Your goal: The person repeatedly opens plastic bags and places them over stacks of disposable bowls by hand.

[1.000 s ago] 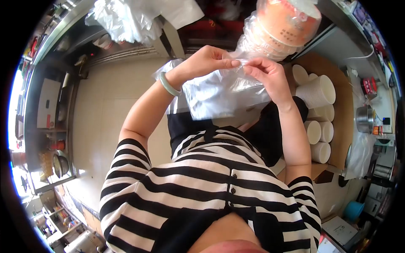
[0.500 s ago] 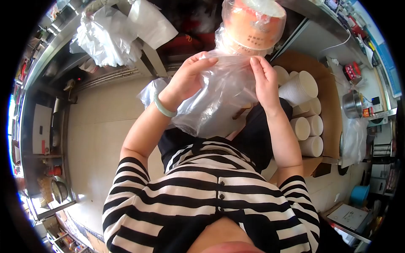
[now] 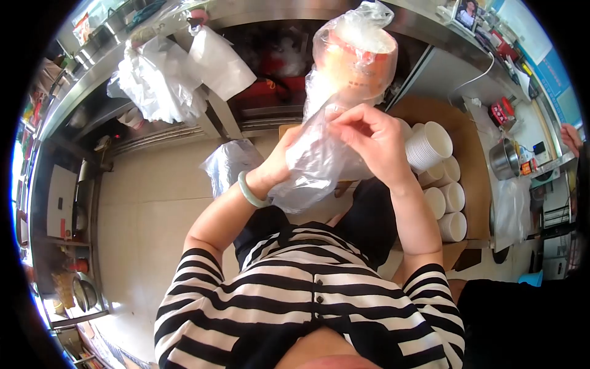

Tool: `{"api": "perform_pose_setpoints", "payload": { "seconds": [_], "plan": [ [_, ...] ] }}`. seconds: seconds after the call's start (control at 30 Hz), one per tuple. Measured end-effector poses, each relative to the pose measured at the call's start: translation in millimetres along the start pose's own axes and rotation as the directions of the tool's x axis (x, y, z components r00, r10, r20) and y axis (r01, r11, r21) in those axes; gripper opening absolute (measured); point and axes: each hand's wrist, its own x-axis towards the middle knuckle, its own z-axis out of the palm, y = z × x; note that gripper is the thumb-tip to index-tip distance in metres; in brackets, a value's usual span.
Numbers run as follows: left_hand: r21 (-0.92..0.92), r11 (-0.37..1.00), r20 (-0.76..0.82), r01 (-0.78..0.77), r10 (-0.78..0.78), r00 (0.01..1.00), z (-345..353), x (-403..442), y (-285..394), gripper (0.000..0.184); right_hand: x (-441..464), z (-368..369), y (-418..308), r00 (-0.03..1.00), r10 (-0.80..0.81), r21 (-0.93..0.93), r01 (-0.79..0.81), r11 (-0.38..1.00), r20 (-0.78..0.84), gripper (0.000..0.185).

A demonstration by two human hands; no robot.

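Note:
An orange paper tub [image 3: 355, 69] with a white top stands just beyond my hands, wrapped in a clear plastic bag [image 3: 316, 178]. Loose film from this bag hangs down over my lap. My left hand [image 3: 284, 157], a pale bangle on its wrist, is closed around the gathered film, its fingertips partly hidden by the plastic. On the other side, my right hand [image 3: 373, 140] has its fingers bent and pinches the film below the tub. Both hands are close together in front of my knees.
A cardboard box [image 3: 476, 166] on the right holds several stacks of white paper cups [image 3: 431, 144]. White plastic bags [image 3: 153, 80] hang at the upper left. Another person's hand [image 3: 571, 138] and dark clothing [image 3: 516, 320] show at the right edge.
My right hand has turned inward and moved left and down, closer to my left hand. The film is more bunched together. Another person has come into view on the right.

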Motion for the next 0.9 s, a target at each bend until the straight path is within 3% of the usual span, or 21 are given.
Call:
{"api": "perform_pose_setpoints", "payload": {
  "seconds": [0.07, 0.1, 0.2, 0.23, 0.27, 0.33, 0.37, 0.4, 0.43, 0.47, 0.5, 0.53, 0.6, 0.63, 0.67, 0.7, 0.73, 0.8, 0.83, 0.87, 0.9],
  "plan": [
    [0.026, 0.998, -0.169, -0.061, 0.065, 0.984, 26, -1, 18, 0.025, 1, -1, 5, 0.991, -0.082, -0.292, 0.047, 0.955, -0.109, 0.01],
    [0.131, 0.987, -0.218, -0.094, 0.121, 0.968, 22, -2, 11, 0.018, 0, 2, 5, 0.991, -0.072, -0.343, 0.028, 0.939, -0.115, 0.01],
    [0.194, 0.974, -0.332, -0.12, 0.18, 0.926, 15, -2, 12, 0.01, -4, 8, 16, 0.991, -0.126, -0.464, 0.096, 0.881, -0.035, 0.011],
    [0.046, 0.989, -0.352, -0.141, 0.149, 0.924, 19, -2, 15, 0.01, -6, 5, 14, 0.999, 0.022, -0.463, -0.034, 0.886, -0.03, 0.018],
    [0.052, 0.988, -0.354, -0.144, 0.153, 0.923, 24, -4, 27, 0.01, -5, 1, 16, 0.999, 0.018, -0.46, -0.028, 0.888, -0.027, 0.018],
    [-0.423, 0.905, -0.328, -0.044, -0.107, 0.939, 24, -14, 45, 0.014, -2, -7, 22, 0.984, 0.14, 0.144, -0.124, 0.982, -0.107, 0.022],
    [-0.421, 0.907, -0.245, 0.004, -0.119, 0.962, 16, -22, 47, 0.018, -3, -17, 22, 0.989, 0.147, 0.58, -0.126, 0.805, 0.012, 0.023],
    [-0.261, 0.965, -0.088, -0.018, -0.005, 0.996, -5, -27, 42, 0.019, -5, -28, 20, 0.979, 0.2, 0.764, -0.161, 0.625, 0.043, 0.022],
    [-0.259, 0.966, -0.03, 0.016, -0.025, 0.999, -18, -34, 35, 0.02, -7, -38, 21, 0.966, 0.26, 0.866, -0.12, 0.486, -0.012, 0.017],
    [-0.256, 0.965, 0.032, 0.057, -0.051, 0.998, -23, -38, 34, 0.02, -3, -50, 25, 0.997, -0.008, 0.987, -0.079, 0.14, 0.081, 0.014],
    [-0.292, 0.953, 0.028, 0.082, -0.078, 0.997, -19, -44, 36, 0.02, -4, -59, 11, 0.996, -0.034, 0.997, -0.08, -0.003, 0.08, 0.014],
    [-0.257, 0.947, 0.046, 0.193, -0.187, 0.981, -32, -50, 34, 0.018, -3, -69, 2, 0.999, -0.033, 0.999, -0.034, -0.026, 0.033, 0.014],
    [0.178, 0.97, -0.121, 0.167, -0.147, 0.982, -22, -50, 45, 0.025, -2, -76, -5, 0.992, -0.115, 0.994, -0.045, 0.099, 0.057, 0.016],
    [0.394, 0.917, -0.146, 0.065, -0.007, 0.989, -21, -45, 47, 0.058, -5, -72, -6, 0.998, 0.006, 0.885, -0.051, 0.463, 0.055, 0.018],
    [0.399, 0.915, -0.133, 0.059, -0.006, 0.991, -15, -40, 55, 0.058, -6, -57, -13, 0.996, 0.038, 0.725, -0.084, 0.684, 0.079, 0.02],
    [0.646, 0.76, -0.067, -0.076, 0.155, 0.986, -4, -36, 71, 0.065, -7, -42, -19, 0.992, 0.07, 0.509, -0.113, 0.853, 0.104, 0.022],
    [0.829, 0.524, 0.041, -0.196, 0.293, 0.955, 6, -31, 83, 0.073, -6, -31, -23, 0.968, 0.09, 0.304, -0.161, 0.939, 0.234, 0.019],
    [0.87, 0.286, 0.282, -0.403, 0.382, 0.88, 29, -16, 85, 0.082, 1, -14, -40, 0.9, 0.146, 0.087, -0.198, 0.976, 0.411, 0.019],
    [0.869, 0.175, 0.41, -0.464, 0.274, 0.87, 36, -13, 88, 0.072, 5, -14, -42, 0.92, 0.145, 0.007, -0.158, 0.987, 0.364, 0.019],
    [0.803, 0.331, 0.456, -0.495, 0.194, 0.869, 33, -10, 84, 0.057, 9, -17, -46, 0.939, 0.139, -0.077, -0.121, 0.99, 0.316, 0.019],
    [0.727, 0.486, 0.498, -0.485, 0.113, 0.86, 31, -7, 81, 0.043, 14, -29, -49, 0.898, 0.232, -0.101, -0.209, 0.973, 0.375, 0.019]
  ]
}}
